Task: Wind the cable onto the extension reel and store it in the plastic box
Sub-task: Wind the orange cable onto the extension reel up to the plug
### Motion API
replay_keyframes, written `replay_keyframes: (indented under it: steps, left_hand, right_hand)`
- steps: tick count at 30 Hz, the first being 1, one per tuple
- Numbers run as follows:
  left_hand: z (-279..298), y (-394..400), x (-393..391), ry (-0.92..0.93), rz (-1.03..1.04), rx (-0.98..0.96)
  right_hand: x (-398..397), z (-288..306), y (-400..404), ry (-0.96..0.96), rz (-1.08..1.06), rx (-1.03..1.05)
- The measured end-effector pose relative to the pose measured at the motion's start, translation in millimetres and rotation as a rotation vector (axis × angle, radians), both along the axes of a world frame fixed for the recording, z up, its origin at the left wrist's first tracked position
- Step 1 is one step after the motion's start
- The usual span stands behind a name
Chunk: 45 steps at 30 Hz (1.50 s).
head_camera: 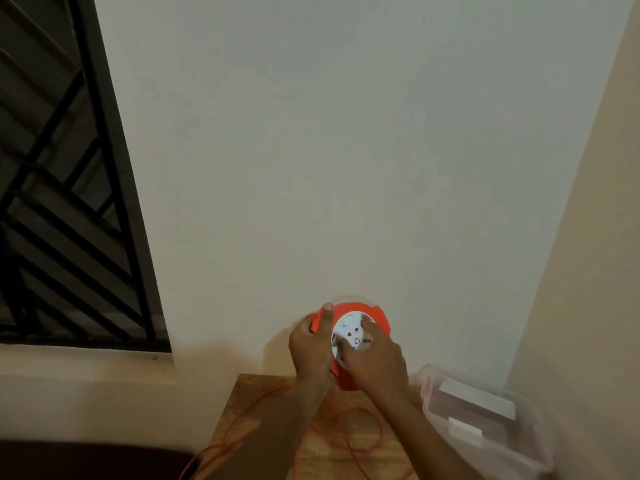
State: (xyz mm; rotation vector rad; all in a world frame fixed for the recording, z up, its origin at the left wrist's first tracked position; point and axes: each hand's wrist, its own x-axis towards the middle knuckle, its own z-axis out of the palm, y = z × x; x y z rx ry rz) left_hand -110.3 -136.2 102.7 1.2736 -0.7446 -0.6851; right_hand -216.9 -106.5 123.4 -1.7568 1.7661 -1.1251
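Head view, looking forward and down toward a pale wall. Orange extension reel [349, 337] with a white socket face, held up in front of the wall above the far edge of a wooden table [249, 420]. Left hand [310, 344] wrapped round the reel's left rim, thumb lying up along the orange edge, fingers hidden behind. Right hand [375, 358] laid over the white socket face, fingers curled against it near the centre; whether pinching a knob or only pressing, impossible to tell through the blur. Thin orange cable [349, 434] dropping from the reel's lower edge, lying in loose loops on the tabletop and trailing off the near left edge. Clear plastic box [485, 420], open, standing at the right end of the table, just beside the right forearm and apart from the reel; a white block visible inside. Dark window grille [69, 202] at far left, above a pale ledge.
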Motion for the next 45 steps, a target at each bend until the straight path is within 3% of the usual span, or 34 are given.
replay_keyframes:
  steps: [2, 4, 6, 9, 13, 17, 23, 28, 36, 40, 45]
  left_hand:
    - [-6.2, 0.0, -0.7, -0.043, -0.024, 0.007]
    - [-12.2, 0.0, 6.6, -0.085, -0.06, 0.025]
    - [-17.1, 0.3, 13.7, -0.099, -0.104, 0.051]
    - [-20.5, 1.9, 23.0, -0.109, -0.161, 0.086]
    - [-15.2, 7.9, 36.4, -0.144, -0.306, 0.065]
    - [-4.4, 8.8, 44.3, -0.274, -0.401, 0.069]
    - [8.9, 8.5, 48.4, -0.323, -0.42, 0.081]
    - [9.2, 15.7, 51.9, -0.199, -0.429, 0.064]
    - [15.9, 6.9, 40.7, 0.01, -0.356, 0.081]
    - [19.0, 1.2, 43.7, -0.112, -0.478, 0.114]
    - [16.1, -5.5, 40.6, -0.219, -0.383, 0.065]
  right_hand:
    - [0.9, -9.5, 1.6, -0.255, -0.007, 0.089]
    - [-1.2, -18.2, 6.5, -0.252, 0.031, 0.117]
    - [-6.9, -23.6, 12.4, -0.041, 0.079, 0.079]
    - [-21.1, -18.8, 18.8, 0.44, 0.179, -0.17]
    - [-34.7, -7.5, 13.7, 0.958, 0.521, -0.464]
    - [-32.0, 3.7, 10.9, 1.28, 0.753, -0.469]
    - [-8.7, 17.8, 13.4, 1.641, 0.659, -0.525]
    - [2.3, 29.7, 7.6, 1.615, 0.611, -0.541]
    - [1.3, 26.7, -6.5, 1.086, 0.334, -0.357]
    - [-1.6, 11.2, -5.0, 0.994, 0.284, -0.343]
    - [3.7, 3.9, -1.3, 0.881, 0.219, -0.301]
